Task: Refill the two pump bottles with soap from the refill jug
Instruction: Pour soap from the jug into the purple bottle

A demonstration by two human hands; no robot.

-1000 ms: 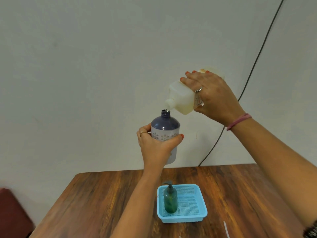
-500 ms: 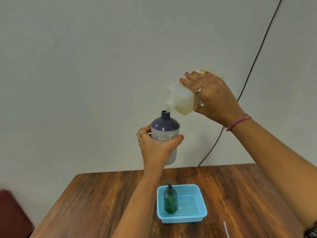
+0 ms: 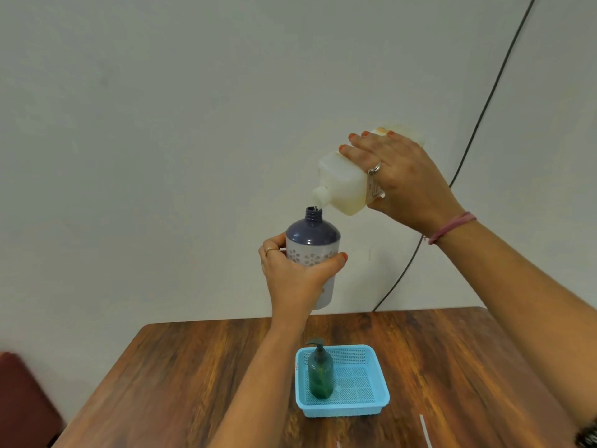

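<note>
Two hands: a left hand (image 3: 295, 279) and a right hand (image 3: 405, 179). Two bottles: one purple bottle (image 3: 312, 245) and one green pump bottle (image 3: 320, 373). One refill jug (image 3: 347, 185), one blue basket (image 3: 365, 405), one tabletop (image 3: 181, 383), one black cable (image 3: 484, 108).

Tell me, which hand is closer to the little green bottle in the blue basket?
Left. The left hand hovers almost straight above the green bottle, gripping the purple bottle. The right hand is higher and further right, tipping the jug.
</note>
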